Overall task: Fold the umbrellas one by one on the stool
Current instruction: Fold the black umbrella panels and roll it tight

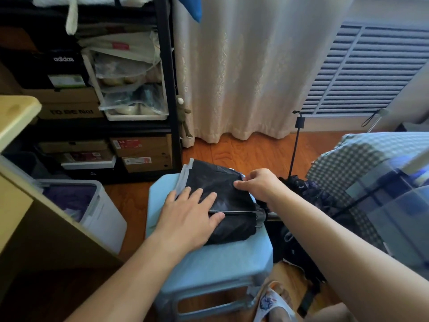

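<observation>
- One black umbrella (218, 182) on one stool (216, 259), long axis left-right, handle end pointing right.
- Second umbrella (301, 184) right of stool.
- Left hand (190, 214) flat, fingers straight; right hand (257, 182) fingers pinching the canopy.

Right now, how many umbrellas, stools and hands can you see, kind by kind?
Umbrellas: 2, a black umbrella on the stool and a dark umbrella standing beside it, handle up
Stools: 1, the light blue stool
Hands: 2, left hand flat on the canopy, right hand pinching its fabric
Total: 5
</observation>
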